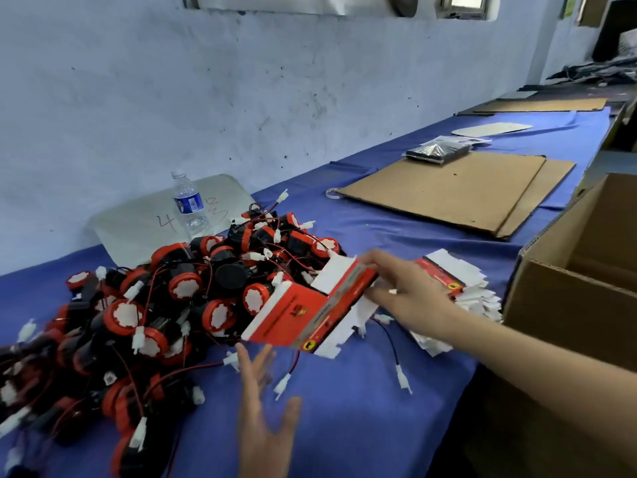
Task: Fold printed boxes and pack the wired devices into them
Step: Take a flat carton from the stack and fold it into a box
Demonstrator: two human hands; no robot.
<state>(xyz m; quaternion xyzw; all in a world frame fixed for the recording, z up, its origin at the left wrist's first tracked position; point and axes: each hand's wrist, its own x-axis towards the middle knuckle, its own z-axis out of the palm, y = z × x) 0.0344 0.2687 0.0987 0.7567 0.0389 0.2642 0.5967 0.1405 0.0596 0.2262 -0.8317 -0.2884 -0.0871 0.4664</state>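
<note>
Nearest me, the left hand (265, 408) is hovering at 6 o'clock, fingers spread and holding nothing, just under the printed box (303, 312). That box is hanging tilted and half-opened over the table (362, 426), with the right hand (410, 291) pinching its far end at 3 o'clock, a thin grip on one end only. That's the risk I'm seeing: the card could be twisting or slipping out before the other hand is bracing it, and a white flap could be creasing the wrong way. Loose wires (393, 343) are lying right beneath, so a connector could be snagging a flap. Behind the right hand, the stack of flat boxes (462, 288) is sitting close to the table's edge, where a brush of the forearm could be knocking them toward the brown carton (568, 305). At 9 o'clock the heap of wired devices (155, 305) is crowding the left side with its leads tangled, so pulling one may be dragging others. Open cloth is lying only around 5 o'clock. Farther back, a water bottle (188, 205) at 11 o'clock and cardboard sheets (448, 194) at 1 o'clock are sitting well apart.
</note>
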